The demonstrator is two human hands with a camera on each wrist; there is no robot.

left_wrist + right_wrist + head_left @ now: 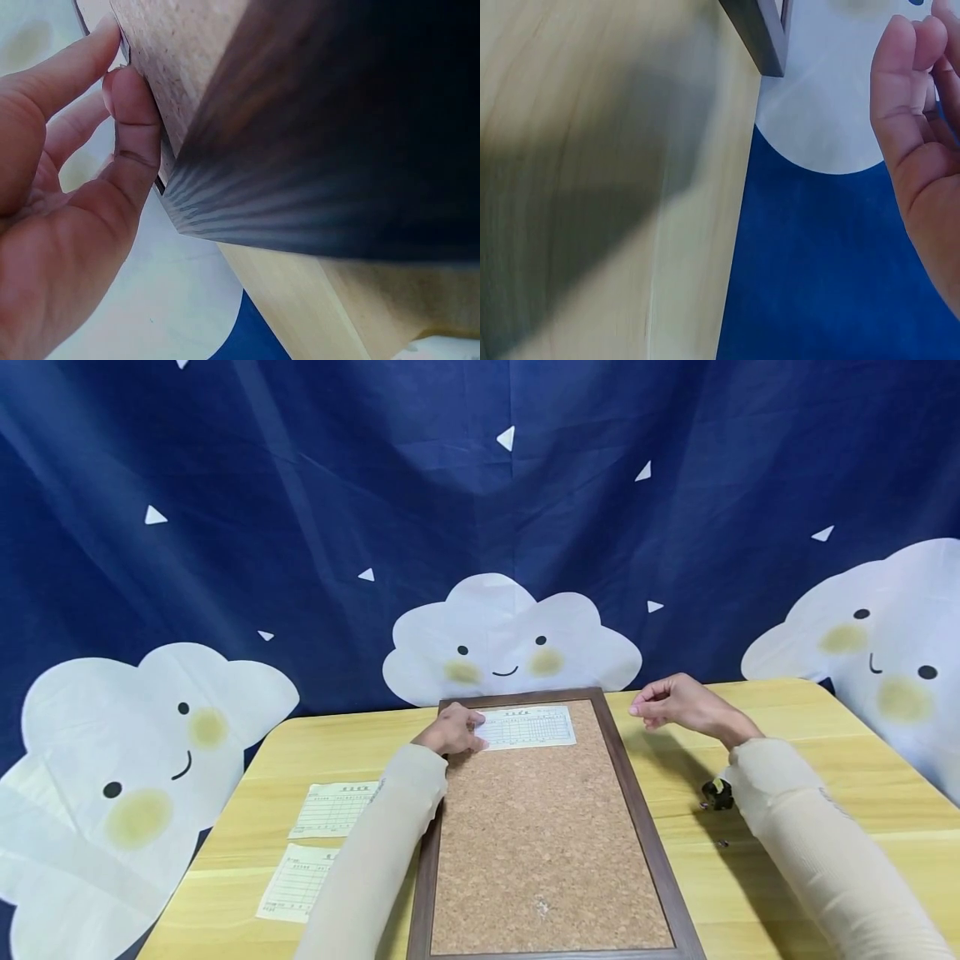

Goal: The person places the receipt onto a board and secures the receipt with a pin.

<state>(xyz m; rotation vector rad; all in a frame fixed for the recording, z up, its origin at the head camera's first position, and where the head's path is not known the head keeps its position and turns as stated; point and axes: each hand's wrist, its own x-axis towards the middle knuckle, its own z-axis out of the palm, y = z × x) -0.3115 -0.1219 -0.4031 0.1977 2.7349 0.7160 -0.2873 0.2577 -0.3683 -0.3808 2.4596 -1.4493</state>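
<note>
A cork board (551, 843) with a brown frame lies on the table. Across its top end is a white printed form (528, 727) with a ruled grid. My left hand (454, 730) rests at the form's left edge, thumb and forefinger spread and touching the paper. The left wrist view shows that hand's thumb (136, 112) pressed down near the board's frame. Beyond the board's upper right corner, my right hand (686, 706) is raised over the table, thumb and forefinger tips together. I cannot tell whether something small is between them.
Two more printed forms, an upper one (330, 810) and a lower one (294, 883), lie left of the board, partly behind my left sleeve. By my right forearm are a small black-and-yellow object (717, 794) and a tiny item (722, 843). A blue cloud-patterned curtain (420, 485) hangs behind the table.
</note>
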